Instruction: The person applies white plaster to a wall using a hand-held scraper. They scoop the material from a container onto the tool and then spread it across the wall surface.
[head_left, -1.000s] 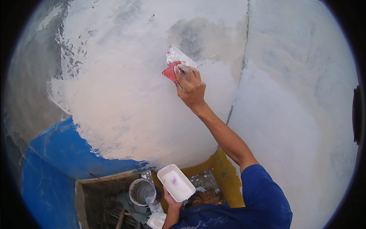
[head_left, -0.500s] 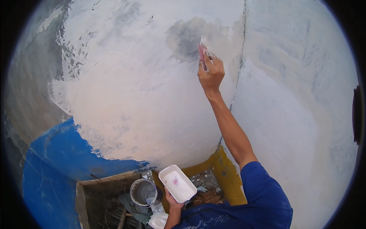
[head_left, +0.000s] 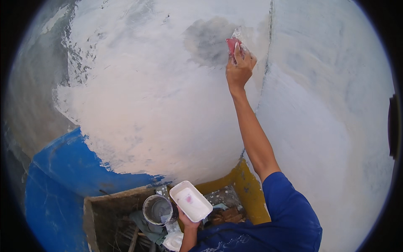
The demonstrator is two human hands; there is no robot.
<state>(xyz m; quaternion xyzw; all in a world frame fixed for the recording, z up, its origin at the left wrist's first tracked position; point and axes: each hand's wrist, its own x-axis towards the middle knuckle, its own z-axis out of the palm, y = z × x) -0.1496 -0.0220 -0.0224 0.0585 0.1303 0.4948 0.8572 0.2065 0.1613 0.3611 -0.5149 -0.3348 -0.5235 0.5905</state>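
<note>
My right hand [head_left: 239, 67] is raised high on the white wall [head_left: 159, 96] and grips a red-handled putty scraper [head_left: 233, 42], its blade pressed on the wall next to a grey bare patch [head_left: 208, 40]. Low in the view, my left hand [head_left: 187, 220] holds up a white rectangular tray [head_left: 191, 200] with a smear of white filler in it. My blue sleeve [head_left: 289, 214] fills the lower right.
A vertical groove [head_left: 268, 50] splits the wall right of the scraper. Blue paint [head_left: 71, 168] covers the lower left wall, a yellow band [head_left: 247, 189] the base. Below stand a grey bucket [head_left: 157, 209] and a wooden box [head_left: 109, 222] of debris.
My right hand has swept the scraper up and to the right across the wall, from beside the fresh white area to the grey patch. The tray in my left hand has stayed put.
</note>
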